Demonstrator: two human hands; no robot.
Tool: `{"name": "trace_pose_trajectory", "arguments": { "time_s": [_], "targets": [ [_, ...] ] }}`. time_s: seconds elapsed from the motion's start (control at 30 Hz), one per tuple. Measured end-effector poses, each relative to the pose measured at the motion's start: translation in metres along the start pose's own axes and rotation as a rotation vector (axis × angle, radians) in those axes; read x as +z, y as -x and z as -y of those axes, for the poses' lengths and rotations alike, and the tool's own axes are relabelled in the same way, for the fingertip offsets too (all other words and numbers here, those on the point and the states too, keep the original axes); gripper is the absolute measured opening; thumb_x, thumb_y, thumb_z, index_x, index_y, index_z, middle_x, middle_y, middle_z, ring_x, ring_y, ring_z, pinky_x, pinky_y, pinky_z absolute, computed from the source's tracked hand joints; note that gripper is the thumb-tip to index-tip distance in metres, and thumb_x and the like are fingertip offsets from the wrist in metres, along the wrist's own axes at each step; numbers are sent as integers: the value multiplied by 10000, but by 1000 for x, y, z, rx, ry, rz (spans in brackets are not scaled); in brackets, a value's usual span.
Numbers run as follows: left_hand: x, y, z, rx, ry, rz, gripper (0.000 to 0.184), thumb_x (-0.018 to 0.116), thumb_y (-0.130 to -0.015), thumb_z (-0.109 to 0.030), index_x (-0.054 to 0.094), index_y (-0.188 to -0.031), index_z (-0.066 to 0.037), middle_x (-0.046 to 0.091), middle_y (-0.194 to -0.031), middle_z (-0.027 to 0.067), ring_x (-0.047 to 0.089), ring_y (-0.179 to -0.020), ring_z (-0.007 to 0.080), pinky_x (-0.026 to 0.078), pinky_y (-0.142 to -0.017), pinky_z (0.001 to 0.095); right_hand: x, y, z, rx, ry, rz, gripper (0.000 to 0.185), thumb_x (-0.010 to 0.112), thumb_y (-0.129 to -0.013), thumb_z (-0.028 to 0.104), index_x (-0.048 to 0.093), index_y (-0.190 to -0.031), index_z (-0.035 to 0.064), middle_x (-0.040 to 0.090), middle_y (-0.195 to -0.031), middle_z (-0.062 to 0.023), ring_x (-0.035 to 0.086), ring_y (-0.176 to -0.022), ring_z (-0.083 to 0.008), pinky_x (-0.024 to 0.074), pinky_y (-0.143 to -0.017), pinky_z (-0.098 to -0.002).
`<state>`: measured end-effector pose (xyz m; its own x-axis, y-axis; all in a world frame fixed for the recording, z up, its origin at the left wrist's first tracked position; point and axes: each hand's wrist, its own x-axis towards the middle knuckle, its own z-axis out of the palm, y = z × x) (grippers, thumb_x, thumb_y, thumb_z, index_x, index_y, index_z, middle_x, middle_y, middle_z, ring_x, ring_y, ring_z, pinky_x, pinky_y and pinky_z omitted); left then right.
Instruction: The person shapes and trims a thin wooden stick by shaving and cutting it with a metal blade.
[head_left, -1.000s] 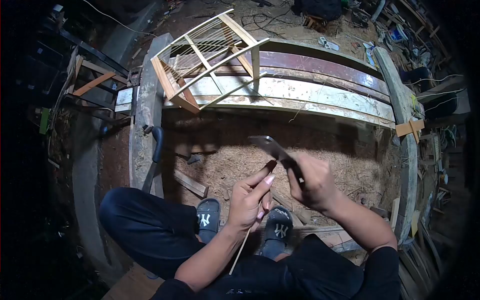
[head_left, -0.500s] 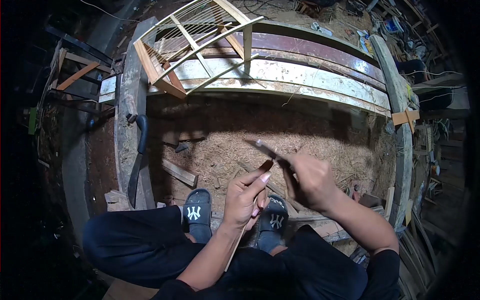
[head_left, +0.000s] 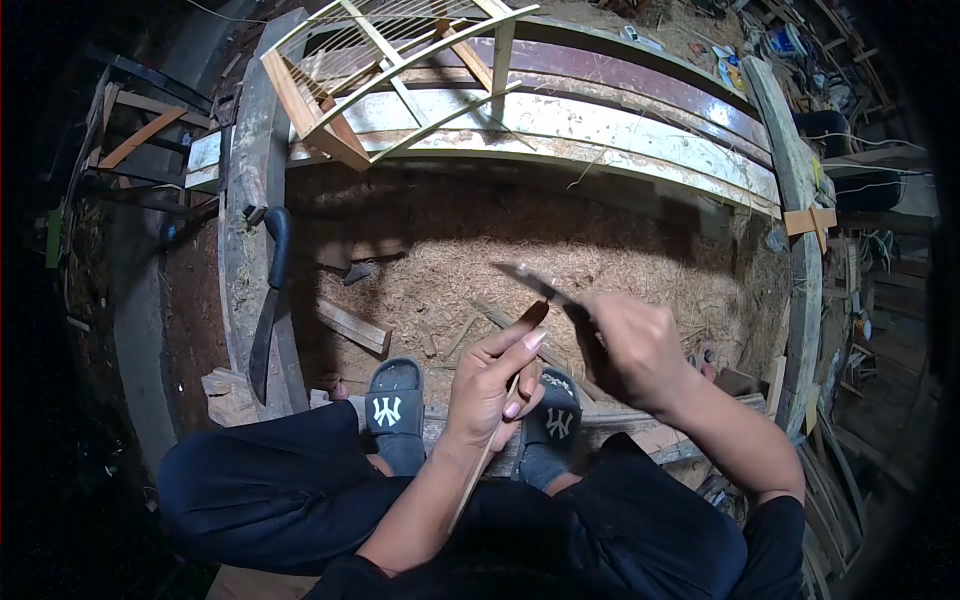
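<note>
My left hand (head_left: pixel 492 392) is closed round a thin wooden strip (head_left: pixel 472 484), which slants down toward my lap. The strip's upper end shows just above my thumb and forefinger. My right hand (head_left: pixel 632 350) grips a knife, its handle hidden in my fingers. The blade (head_left: pixel 532 280) points up and left and lies right by the strip's upper end; whether they touch I cannot tell.
A slatted wooden frame with strings (head_left: pixel 392 68) rests on the white plank (head_left: pixel 570 130) ahead. A black-handled machete (head_left: pixel 270 300) lies on the left beam (head_left: pixel 245 190). Wood shavings (head_left: pixel 450 270) and a wood block (head_left: pixel 353 326) are on the ground. Two sandals (head_left: pixel 396 400) are below.
The view has shifted, so the frame and beams sit higher and further left. The knife blade has changed its tilt slightly near the strip's end. Both hands keep their hold.
</note>
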<state>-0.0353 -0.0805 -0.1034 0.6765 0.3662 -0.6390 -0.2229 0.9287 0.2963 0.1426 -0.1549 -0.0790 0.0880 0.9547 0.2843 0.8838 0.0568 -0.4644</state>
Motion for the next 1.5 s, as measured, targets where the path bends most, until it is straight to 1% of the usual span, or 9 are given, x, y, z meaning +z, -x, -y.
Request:
{"name": "trace_pose_trajectory", "arguments": {
  "time_s": [0.23, 0.37, 0.5, 0.6, 0.77, 0.87, 1.1, 1.2, 1.5],
  "targets": [
    [3, 3, 0, -5, 25, -22, 271, 536, -1034, -76, 661, -1274, -79, 439, -503, -4, 309, -358, 63, 225, -352, 218, 2, -1, -4, 30, -7, 7, 122, 650, -819, 25, 576, -914, 1, 554, -645, -113, 608, -573, -277, 493, -492, -401],
    [5, 6, 0, 6, 27, 40, 280, 532, -1034, -73, 656, -1284, -75, 438, -491, 4, 305, -353, 66, 229, -350, 219, -3, -2, 0, -6, -65, 6, 127, 658, -819, 35, 565, -902, 9, 569, -655, -125, 627, -595, -277, 498, -500, -399],
    [4, 3, 3, 16, -9, 10, 277, 533, -1033, -73, 658, -1280, -69, 436, -490, 3, 305, -352, 66, 230, -349, 218, 1, 0, -3, -64, -19, -23, 111, 630, -853, 33, 601, -957, 9, 575, -618, -85, 616, -529, -241, 481, -433, -374],
    [5, 5, 2, -16, 6, 36, 342, 603, -1009, -80, 619, -1344, -14, 463, -515, 6, 319, -373, 61, 249, -380, 221, 0, -3, -1, -58, -21, -38, 117, 634, -845, 28, 601, -954, 5, 583, -632, -88, 622, -540, -221, 486, -436, -363],
    [3, 2, 3, -16, -119, -36, 308, 624, -1002, -102, 638, -1270, 50, 486, -533, 18, 341, -377, 60, 276, -389, 215, -3, -3, 2, -39, -3, 27, 107, 640, -858, 53, 586, -936, 2, 573, -647, -99, 630, -580, -256, 501, -479, -380],
    [10, 3, 2, 14, -101, -69, 289, 628, -1001, -103, 648, -1237, 63, 498, -540, 24, 358, -381, 57, 293, -393, 215, -1, -5, -6, -30, 3, 7, 106, 638, -851, 63, 587, -928, 9, 568, -651, -91, 622, -575, -236, 495, -468, -375],
    [7, 3, 2, 15, -123, -41, 277, 646, -987, -91, 663, -1224, 50, 509, -544, 21, 357, -381, 53, 293, -398, 215, -5, -3, 0, -7, -24, 40, 112, 655, -853, 69, 583, -920, 17, 571, -651, -93, 626, -585, -235, 481, -454, -374],
    [11, 1, 4, 37, -121, -94, 270, 586, -1009, -78, 654, -1256, 7, 473, -502, 2, 332, -347, 63, 267, -371, 227, 3, -2, -7, -36, 32, -54, 115, 651, -831, 51, 596, -924, 11, 549, -608, -84, 611, -549, -226, 476, -436, -370],
    [7, 3, 4, 4, -44, -13, 326, 656, -972, -53, 643, -1290, 18, 529, -568, 11, 376, -399, 55, 303, -414, 214, -8, -1, 5, -57, -7, -15, 113, 663, -848, 66, 584, -903, 7, 550, -631, -84, 610, -559, -243, 491, -466, -370]
  ]
}}
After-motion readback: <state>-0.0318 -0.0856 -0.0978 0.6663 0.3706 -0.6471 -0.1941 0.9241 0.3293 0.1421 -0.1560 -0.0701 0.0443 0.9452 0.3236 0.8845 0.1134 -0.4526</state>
